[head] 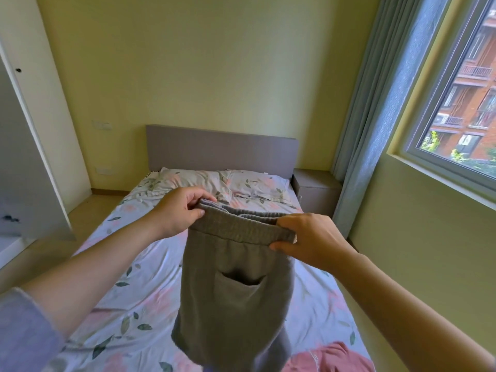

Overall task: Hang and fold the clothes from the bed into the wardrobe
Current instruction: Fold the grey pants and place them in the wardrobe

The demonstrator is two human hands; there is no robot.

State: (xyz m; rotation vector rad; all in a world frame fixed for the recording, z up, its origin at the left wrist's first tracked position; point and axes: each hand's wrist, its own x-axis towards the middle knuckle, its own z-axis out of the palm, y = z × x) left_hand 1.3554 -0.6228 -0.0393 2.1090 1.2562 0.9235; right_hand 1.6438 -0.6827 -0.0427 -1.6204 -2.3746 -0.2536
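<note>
1. A pair of grey trousers [236,296] hangs in the air above the bed [139,299], held up by its elastic waistband [241,229], which runs almost level from left to right.
2. The cloth falls straight down from the waistband; a patch pocket [237,287] shows on the side facing the camera, and the lower end of the trousers reaches the bottom edge of the view.
3. The left hand [177,210] grips the left end of the waistband, thumb on the near side and fingers curled over the top edge.
4. The right hand [314,242] pinches the right end of the waistband, thumb below and fingers over the top.
5. Both forearms stretch forward from the lower corners; a bluish sleeve [24,331] covers the left upper arm.
6. A pink garment [330,358] lies on the bed at the near right, just beside the hanging trouser legs.
7. The bed carries a sheet with pink flowers and green leaves; two pillows [214,183] in the same print lie against a grey headboard [220,149].
8. A grey bedside cabinet [316,189] stands to the right of the headboard.
9. A blue curtain [375,103] hangs beside a window [456,103] on the right wall, with a brick-red building outside.
10. On the left, a white wardrobe door [32,157] stands open.
</note>
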